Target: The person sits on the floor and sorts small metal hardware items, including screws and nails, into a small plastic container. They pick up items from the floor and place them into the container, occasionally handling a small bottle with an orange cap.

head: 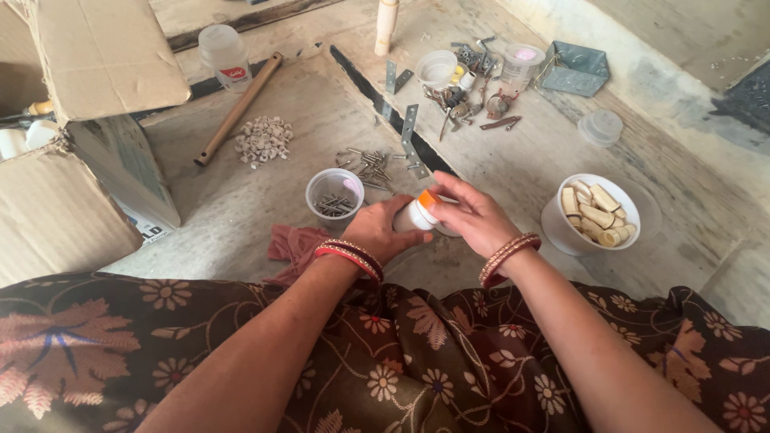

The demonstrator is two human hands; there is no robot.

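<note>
as both close, grip (383, 228) on bottle (415, 215)

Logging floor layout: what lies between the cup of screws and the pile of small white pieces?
Head view: bare floor between the cup of screws and the pile of small white pieces.

We note a worn grey stone floor (241, 200) in soft daylight, crossed by a dark groove (377, 96), with an open cardboard box (88, 88) at left and a pale raised ledge (682, 48) at right.
</note>
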